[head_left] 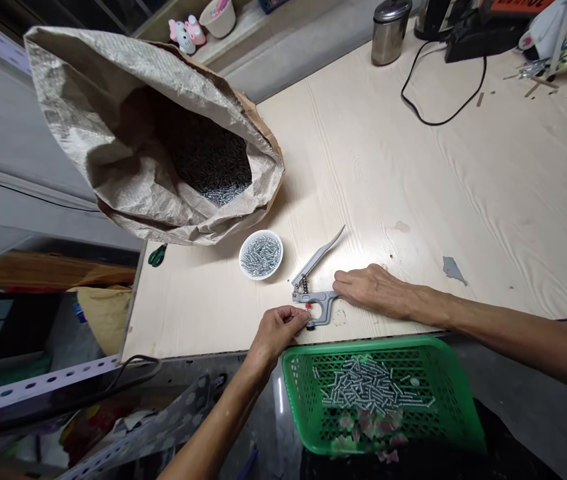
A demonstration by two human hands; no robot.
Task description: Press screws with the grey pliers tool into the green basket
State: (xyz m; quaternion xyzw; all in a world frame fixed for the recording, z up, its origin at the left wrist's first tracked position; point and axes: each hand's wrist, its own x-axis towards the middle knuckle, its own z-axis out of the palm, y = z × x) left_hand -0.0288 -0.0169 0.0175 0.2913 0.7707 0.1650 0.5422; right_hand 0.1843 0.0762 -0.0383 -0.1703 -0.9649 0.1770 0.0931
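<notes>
Grey snap-fastener pliers (pixel 324 299) lie near the table's front edge, their upper handle raised and a spring by the hinge. My right hand (pixel 370 290) has its fingers closed on the end of the lower handle. At the jaw, beside a small red part, my left hand (pixel 283 327) pinches with thumb and fingertips; whatever is between them is too small to name. Just behind sits a white bowl (pixel 262 275) of short silvery metal pieces (pixel 262 253). In front, below the table edge, a green basket (pixel 293 393) contains longer, ridged silvery metal pieces (pixel 368 387).
A large woven sack (pixel 133 207) stands open at the back left, with many small metal pieces inside. Green-handled scissors (pixel 157 255) lie at the left edge. A metal canister (pixel 390 33) and a black cable (pixel 433 123) are at the back right.
</notes>
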